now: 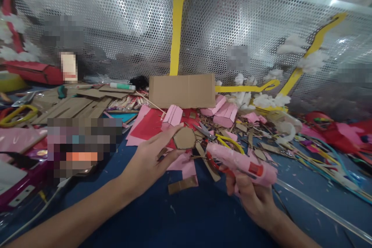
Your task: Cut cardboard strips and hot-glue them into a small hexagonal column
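Observation:
Between the thumb and fingers of my left hand [154, 155] is a small many-sided cardboard piece [185, 138], its flat face toward me. My right hand [252, 193] is wrapped round a pink hot glue gun [232, 161], whose nozzle points left toward the cardboard piece without touching it. A long clear glue stick [316, 201] sticks out of the gun's back end. Behind the gun lie scissors with yellow handles [231, 142]. Pink paper-covered blocks [225, 114] stand beyond, and a cardboard strip [182, 185] lies on the blue table below my left hand.
A cardboard box [182, 91] stands at the back against a perforated metal panel [130, 19]. Red paper [145, 124] and cardboard scraps [247, 128] litter the middle. Cardboard sheets [78, 104] are piled at left; a white cable [35, 215] crosses the left side.

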Motion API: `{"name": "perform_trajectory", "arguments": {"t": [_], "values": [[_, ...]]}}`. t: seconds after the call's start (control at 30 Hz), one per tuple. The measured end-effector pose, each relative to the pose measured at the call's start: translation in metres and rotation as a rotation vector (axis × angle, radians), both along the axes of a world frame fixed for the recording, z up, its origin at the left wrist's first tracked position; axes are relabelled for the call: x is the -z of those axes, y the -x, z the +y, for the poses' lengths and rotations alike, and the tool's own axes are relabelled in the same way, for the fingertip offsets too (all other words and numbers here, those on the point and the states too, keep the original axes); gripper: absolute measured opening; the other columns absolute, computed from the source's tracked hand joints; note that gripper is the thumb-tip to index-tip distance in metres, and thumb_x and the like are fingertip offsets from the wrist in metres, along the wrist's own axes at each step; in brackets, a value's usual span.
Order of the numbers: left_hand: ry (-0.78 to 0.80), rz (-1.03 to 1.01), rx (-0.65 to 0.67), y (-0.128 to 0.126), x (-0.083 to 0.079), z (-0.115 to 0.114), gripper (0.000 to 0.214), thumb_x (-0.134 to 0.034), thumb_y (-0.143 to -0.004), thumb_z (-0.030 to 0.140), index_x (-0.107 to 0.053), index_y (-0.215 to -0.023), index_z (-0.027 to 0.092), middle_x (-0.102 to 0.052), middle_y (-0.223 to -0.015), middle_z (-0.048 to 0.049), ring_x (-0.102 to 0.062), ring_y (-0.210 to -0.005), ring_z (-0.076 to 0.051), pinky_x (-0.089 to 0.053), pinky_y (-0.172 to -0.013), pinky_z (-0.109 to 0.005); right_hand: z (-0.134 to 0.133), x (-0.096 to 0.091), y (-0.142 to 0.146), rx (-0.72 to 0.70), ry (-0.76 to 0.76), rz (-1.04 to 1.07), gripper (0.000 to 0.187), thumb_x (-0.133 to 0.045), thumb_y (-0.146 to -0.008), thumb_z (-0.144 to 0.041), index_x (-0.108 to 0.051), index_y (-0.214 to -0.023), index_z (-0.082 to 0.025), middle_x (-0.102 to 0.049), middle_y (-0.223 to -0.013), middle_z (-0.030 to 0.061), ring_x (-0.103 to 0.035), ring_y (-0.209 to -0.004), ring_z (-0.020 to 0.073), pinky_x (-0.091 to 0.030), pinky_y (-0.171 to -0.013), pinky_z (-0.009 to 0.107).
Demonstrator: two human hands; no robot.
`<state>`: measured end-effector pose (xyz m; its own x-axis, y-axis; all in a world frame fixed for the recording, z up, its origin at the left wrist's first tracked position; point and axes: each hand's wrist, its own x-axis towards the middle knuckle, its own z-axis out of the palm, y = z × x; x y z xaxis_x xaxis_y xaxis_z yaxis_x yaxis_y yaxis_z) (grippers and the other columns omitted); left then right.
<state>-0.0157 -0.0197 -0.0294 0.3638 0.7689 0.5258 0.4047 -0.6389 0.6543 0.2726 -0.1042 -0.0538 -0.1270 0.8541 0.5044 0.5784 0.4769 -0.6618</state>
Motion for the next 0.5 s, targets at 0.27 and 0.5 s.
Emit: {"name": "perform_trajectory", "arguments": {"t": [0.27,0.5], "values": [[0.124,-0.079,0.109,-0.002,-0.01,-0.001,0.05,-0.055,-0.107,0.039,-0.048,-0.155,0.027,-0.07,-0.142,-0.0092,-0.071,-0.121,-0.028,-0.065,-0.09,-0.033,0.005,-0.017,0.014,-0.012,-0.048,0.152,0.06,-0.04,-0.109,-0.058,-0.065,-0.068,-0.021,-0.061,-0.052,0.0009,-0.051,-0.042,0.0137,-0.04,-0.041,0.026],[0.142,-0.101,0.126,-0.001,-0.01,-0.003,0.051,-0.057,-0.106,0.034,-0.048,-0.156,0.027,-0.074,-0.134,-0.0086,-0.075,-0.107,-0.025,-0.064,-0.094,-0.035,0.005,-0.021,0.015,-0.067,-0.067,0.185,0.053,-0.042,-0.109,-0.06,-0.07,-0.085,-0.022,-0.061,-0.052,-0.0009,-0.052,-0.041,0.0134,-0.04,-0.04,0.024]]}}
